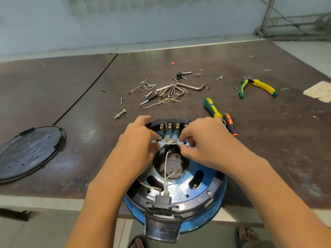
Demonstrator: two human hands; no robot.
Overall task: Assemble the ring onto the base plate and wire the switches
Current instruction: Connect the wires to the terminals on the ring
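At the lower centre of the frame we see the blue round metal housing (200, 223) lying open side up on the near edge of the dark brown table (71, 104). The black plastic ring (206, 199) sits around its rim, over the silvery perforated base plate (179, 190). A row of brass-tipped switches (170, 128) stands upright along the ring's far side. Just below them a thin white wire (168, 143) runs across the brass terminals. Our left hand (138, 142) pinches one end of it between thumb and fingertip, and our right hand (206, 138) pinches the other, fingers curled. More white wires rise from a black plug block (162, 203) at the ring's near side. Just right of the housing lie an orange-and-black screwdriver (231, 125) and a green-and-yellow screwdriver (212, 107). Green-and-yellow pliers (258, 86) rest further out at centre right. A scatter of screws, bolts and hex keys (166, 92) lies above the housing, and a round black cover (30, 153) lies flat at the left edge.
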